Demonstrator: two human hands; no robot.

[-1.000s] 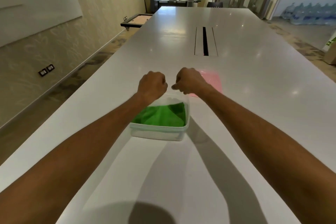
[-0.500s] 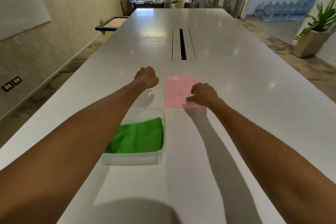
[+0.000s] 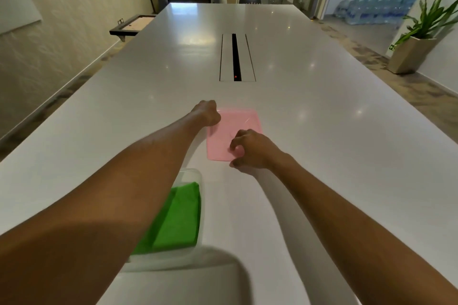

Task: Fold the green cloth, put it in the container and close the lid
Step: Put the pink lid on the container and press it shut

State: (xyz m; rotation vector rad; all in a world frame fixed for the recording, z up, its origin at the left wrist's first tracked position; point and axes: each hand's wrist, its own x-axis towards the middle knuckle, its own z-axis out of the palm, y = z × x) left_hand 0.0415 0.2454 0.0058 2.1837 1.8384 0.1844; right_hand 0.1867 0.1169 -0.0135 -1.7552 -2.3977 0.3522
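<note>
Fingers (image 3: 235, 143) of the right hand (image 3: 250, 150) are curled down onto the near right corner of the pink lid (image 3: 238, 126), fingertips on its top and the thumb at its near edge — a pinching hold on that corner, just below the middle of the frame. The left hand (image 3: 207, 113) is balled with its knuckles up at the lid's far left corner, touching or overlapping the edge; whether those fingers have hold of the lid cannot be told. Pink and flat, the lid lies on the white table (image 3: 322, 106). Lower in the frame, left of centre, the clear container (image 3: 198, 181) stands uncovered, apart from the lid, with the folded green cloth (image 3: 178, 218) lying inside — the left forearm crosses over its left part. A dark cable slot (image 3: 235, 57) runs along the table in the upper centre, and a potted plant (image 3: 418, 39) stands at the upper right.
</note>
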